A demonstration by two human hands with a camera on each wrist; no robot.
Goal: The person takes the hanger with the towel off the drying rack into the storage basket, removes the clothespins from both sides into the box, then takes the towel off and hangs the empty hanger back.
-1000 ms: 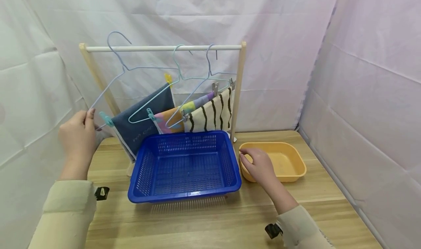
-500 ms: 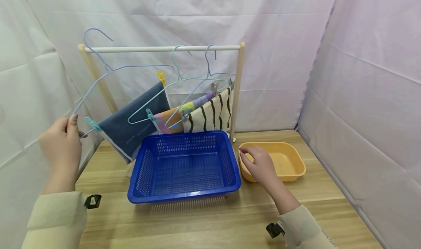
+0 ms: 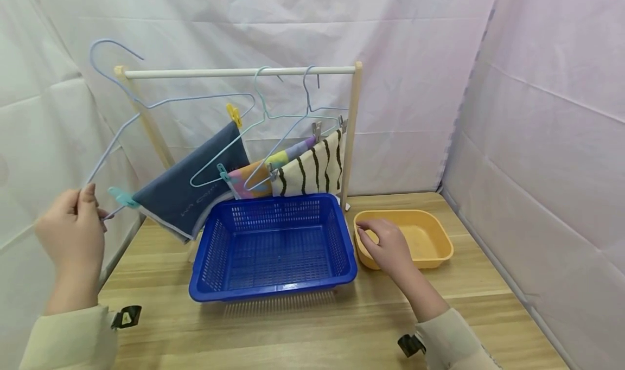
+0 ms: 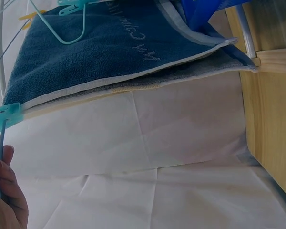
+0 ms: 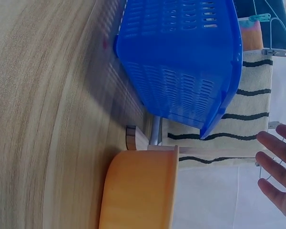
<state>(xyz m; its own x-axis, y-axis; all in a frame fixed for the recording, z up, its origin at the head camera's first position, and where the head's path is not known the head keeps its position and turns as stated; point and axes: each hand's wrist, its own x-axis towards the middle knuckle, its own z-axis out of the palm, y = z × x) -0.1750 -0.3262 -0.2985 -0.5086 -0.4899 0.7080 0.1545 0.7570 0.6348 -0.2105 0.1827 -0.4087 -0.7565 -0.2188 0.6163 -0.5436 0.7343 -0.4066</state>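
Observation:
My left hand [image 3: 73,226] grips the lower left corner of a lavender wire hanger [image 3: 111,145]. A folded dark blue towel [image 3: 192,183] hangs tilted from that hanger, held by a teal clothespin [image 3: 122,197] and a yellow clothespin [image 3: 234,115]. The hanger's hook stands above and left of the rack's rod [image 3: 205,73]. In the left wrist view, thumb and fingers wrap the wire near the teal clothespin [image 4: 5,117]. My right hand [image 3: 388,245] hovers over the left side of a yellow basin [image 3: 441,240], holding nothing; the right wrist view shows its fingers [image 5: 276,143] spread apart.
A blue plastic basket [image 3: 273,294] stands before the wooden rack post [image 3: 352,136]. On the rod hang a mint hanger [image 3: 229,142] with a multicoloured cloth [image 3: 254,172] and another lavender hanger [image 3: 285,136] with a striped cloth [image 3: 312,172]. White curtains [image 3: 415,115] enclose the table [image 3: 293,343].
My left hand has moved left and down in view, drawing the lavender hanger and blue towel along. Its hook has shifted left past the rod's end. The right hand stays nearly still.

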